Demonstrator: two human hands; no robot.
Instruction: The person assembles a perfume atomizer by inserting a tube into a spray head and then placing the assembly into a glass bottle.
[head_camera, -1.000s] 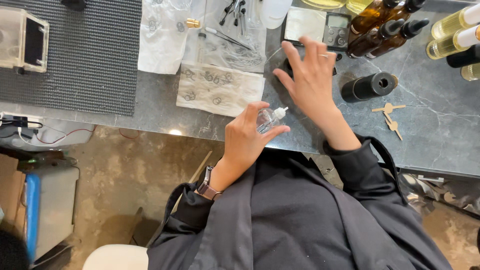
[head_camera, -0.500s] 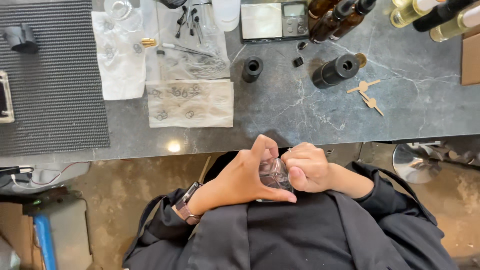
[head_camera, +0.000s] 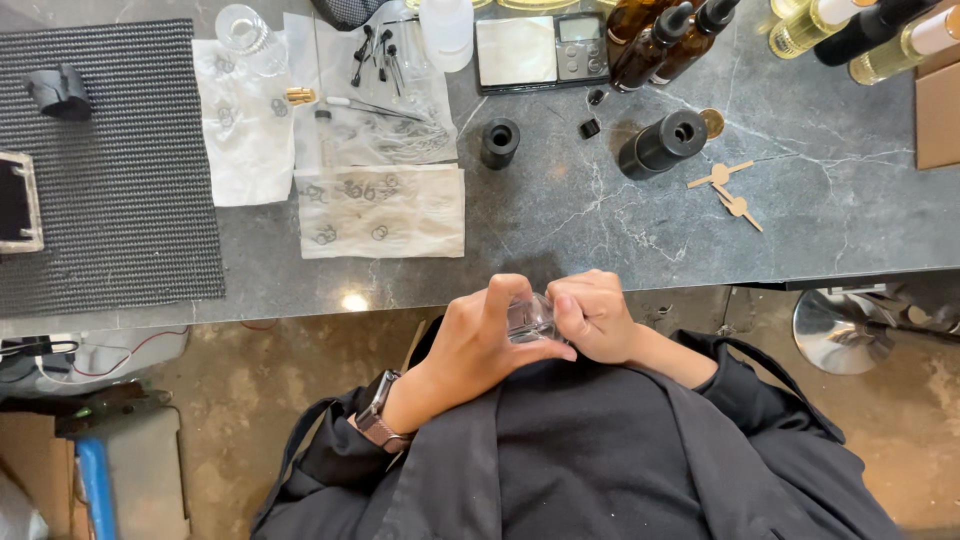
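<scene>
- Below the near edge of the counter (head_camera: 620, 230), close against the person's dark jacket (head_camera: 600, 460): a small clear glass bottle (head_camera: 530, 318) is held between both hands, off the stone surface.
- Left hand (head_camera: 478, 340): grasping the glass bottle, thumb beneath and fingers curled over its top; a wristwatch (head_camera: 378, 425) sits on this wrist.
- Right hand (head_camera: 592, 315): clenched around the bottle's right end, fingertips pinching at what appears to be its neck; the neck itself is hidden by the fingers.
- Step in hand, as judged: working on the closure or neck fitting of the bottle, one hand steadying and the other gripping. Whether a cap is going on or coming off cannot be told.
- Next move, as judged: calls for a firm counter-hold by the left hand while the right turns or presses at the neck, keeping the glass upright.
- Middle of the counter: a short black cylinder (head_camera: 499, 142) and a larger black cylinder (head_camera: 663, 144) lying on its side.
- Far edge: a small digital scale (head_camera: 540, 48) and amber dropper bottles (head_camera: 660, 45).
- Left of centre: a stained paper towel (head_camera: 382, 212) bearing small ring-shaped parts; at the left end, a ribbed black mat (head_camera: 110, 160).
</scene>
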